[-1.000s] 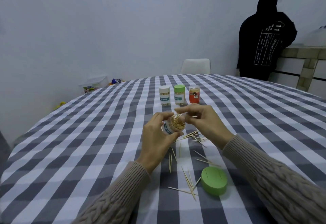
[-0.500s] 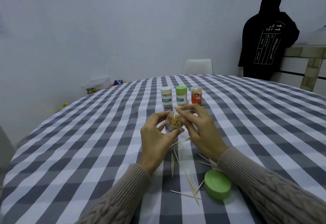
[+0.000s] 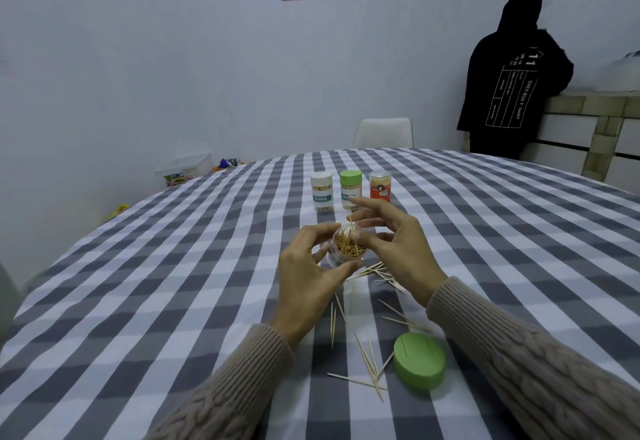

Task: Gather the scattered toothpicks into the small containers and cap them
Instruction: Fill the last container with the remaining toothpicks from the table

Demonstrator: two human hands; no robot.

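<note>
Open container (image 3: 348,249), packed with toothpicks, gripped by the left hand (image 3: 308,277). Right hand (image 3: 398,249) at its three o'clock, fingers loosely spread, touching the rim. Three capped containers (image 3: 350,190) at twelve o'clock on the counter (image 3: 173,284); green cap (image 3: 419,365) at five.

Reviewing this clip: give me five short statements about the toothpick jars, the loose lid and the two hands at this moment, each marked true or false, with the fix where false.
1. The left hand holds the open jar of toothpicks. True.
2. The loose green lid sits on the open jar. False: it lies on the tablecloth, near the right sleeve.
3. Three capped jars stand in a row behind the hands. True: white-lidded jar, green-lidded jar, orange jar.
4. All toothpicks are already gathered. False: scattered toothpicks lie on the cloth.
5. The right hand grips the green lid. False: its fingers are over the open jar's mouth.
</note>
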